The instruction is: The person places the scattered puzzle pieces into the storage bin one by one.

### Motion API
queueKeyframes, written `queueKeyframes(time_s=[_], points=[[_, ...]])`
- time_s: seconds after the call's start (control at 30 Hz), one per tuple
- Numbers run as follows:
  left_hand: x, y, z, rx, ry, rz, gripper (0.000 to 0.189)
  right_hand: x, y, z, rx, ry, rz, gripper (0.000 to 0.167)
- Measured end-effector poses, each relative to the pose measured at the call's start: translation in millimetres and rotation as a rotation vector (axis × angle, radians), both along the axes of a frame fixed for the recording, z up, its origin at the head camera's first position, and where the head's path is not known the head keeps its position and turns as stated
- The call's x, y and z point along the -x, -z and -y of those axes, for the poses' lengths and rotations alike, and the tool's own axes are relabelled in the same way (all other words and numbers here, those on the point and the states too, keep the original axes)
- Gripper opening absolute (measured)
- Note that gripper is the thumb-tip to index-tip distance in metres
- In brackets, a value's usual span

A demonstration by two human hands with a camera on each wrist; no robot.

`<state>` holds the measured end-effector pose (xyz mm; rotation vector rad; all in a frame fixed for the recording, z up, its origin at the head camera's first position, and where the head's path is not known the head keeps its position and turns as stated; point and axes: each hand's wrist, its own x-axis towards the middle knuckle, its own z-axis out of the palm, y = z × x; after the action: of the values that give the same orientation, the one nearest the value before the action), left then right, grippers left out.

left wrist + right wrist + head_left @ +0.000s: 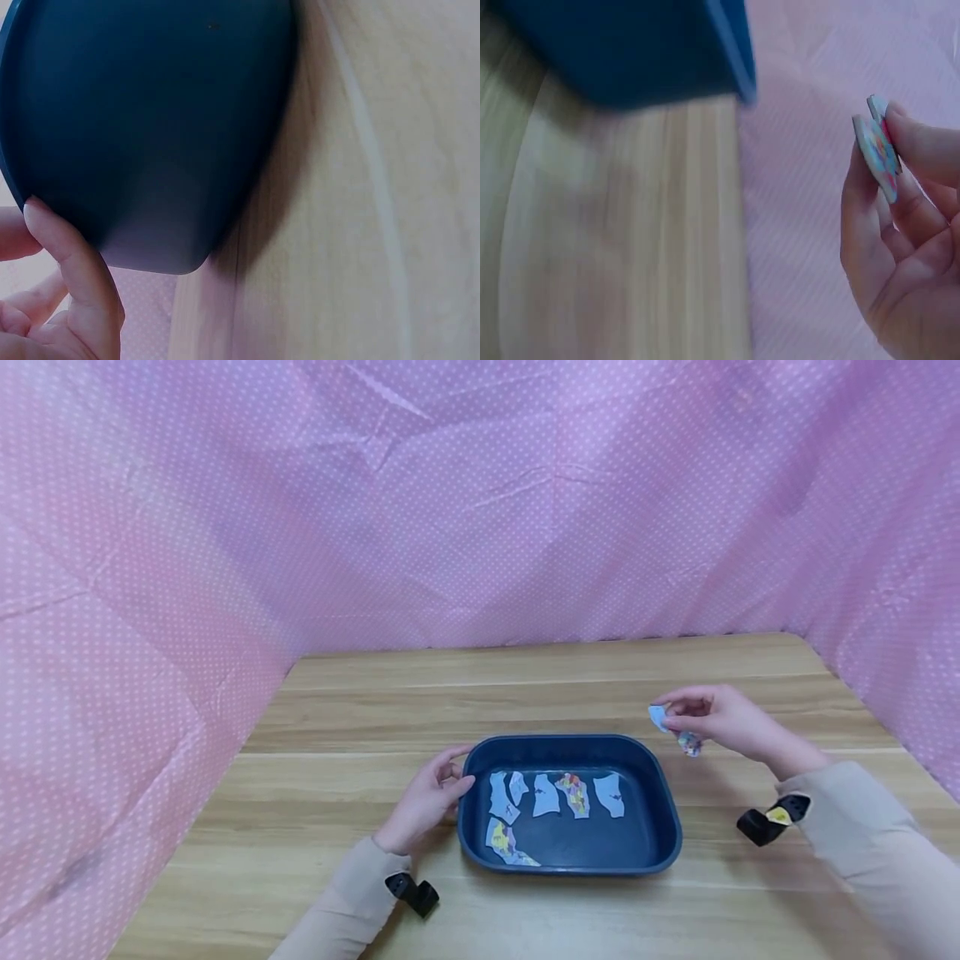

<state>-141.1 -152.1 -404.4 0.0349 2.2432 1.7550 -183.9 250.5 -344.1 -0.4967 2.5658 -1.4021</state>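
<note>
A dark blue rectangular tray [570, 870] sits on the wooden table. Inside it lie several flat, irregular puzzle pieces, some pale blue like this piece [546, 795], others with a colourful print like this one [510, 845]. My left hand [426, 797] grips the tray's left wall, thumb at the rim; in the left wrist view the thumb [71, 259] presses the tray's outer side. Off the tray's far right corner, above the table, my right hand [723, 722] pinches two puzzle pieces, a pale blue piece [657, 717] and a colourful piece [689, 744].
The wooden table [360, 693] spreads around the tray on all sides. Pink polka-dot cloth [480, 527] hangs behind it and along both sides. A black wrist strap with a small device [772, 820] sits on the right sleeve, and another [412, 893] on the left.
</note>
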Motion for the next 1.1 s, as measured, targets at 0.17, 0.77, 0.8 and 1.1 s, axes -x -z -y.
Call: queueKeyframes(time_s=[0.17,0.77,0.8,1.1], points=[[0.5,-0.2,0.1,0.009,0.003,-0.005,0.045,-2.9,-8.8,23,-0.004,-0.012,-0.048,0.032],[2.8,-2.7,1.3,0.017,-0.006,-0.003,0.044,8.8,-5.6,96,0.118,-0.225,-0.077,0.040],[2.6,-2.7,1.4,0.017,-0.006,-0.002,0.044,9.2,-4.4,100,0.118,-0.234,-0.074,0.039],[1.7,-1.0,1.7,0.013,-0.007,0.004,0.044,10.3,7.6,131,0.114,-0.335,-0.067,0.037]])
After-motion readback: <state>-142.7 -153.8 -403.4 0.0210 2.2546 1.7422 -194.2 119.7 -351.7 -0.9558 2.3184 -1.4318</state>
